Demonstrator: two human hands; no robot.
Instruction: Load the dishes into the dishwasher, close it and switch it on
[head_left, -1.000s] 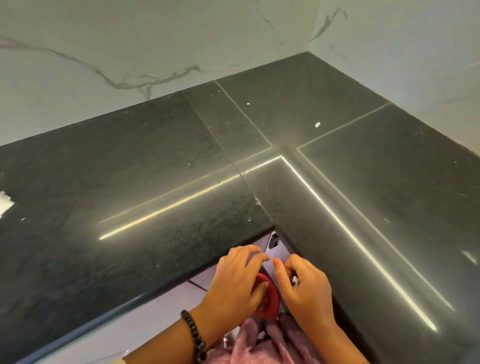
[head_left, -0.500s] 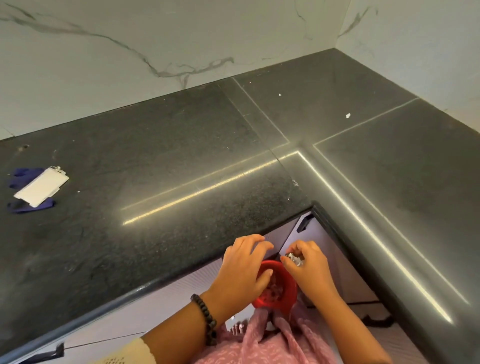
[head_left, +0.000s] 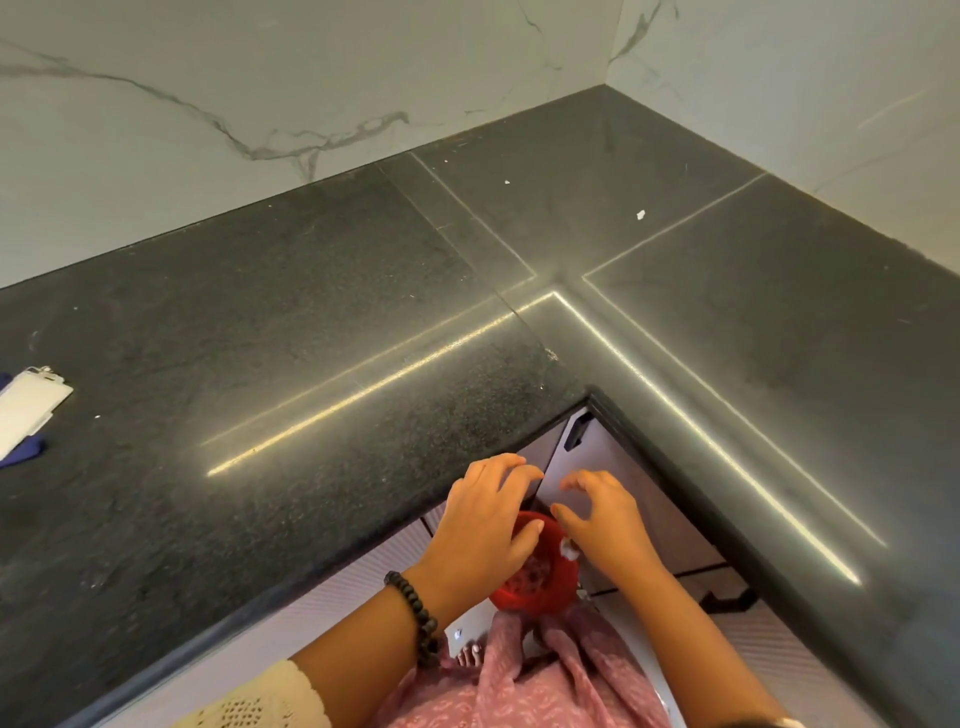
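- Left hand (head_left: 483, 525) grips the rim of a red bowl (head_left: 540, 577), held below the counter's inner corner.
- Right hand (head_left: 605, 525) touches the bowl's right rim, fingers loosely curled, holding nothing.
- Black stone countertop (head_left: 311, 338) beyond; white flat object (head_left: 28, 408) at far left edge.

L-shaped countertop (head_left: 311, 322) filling the corner under two walls, flat card (head_left: 26, 410) on it at far left edge, both hands below the inner corner, left hand (head_left: 483, 525) left of right hand (head_left: 605, 525), bowl (head_left: 540, 577) between and beneath them, cabinet doors (head_left: 623, 499) behind.
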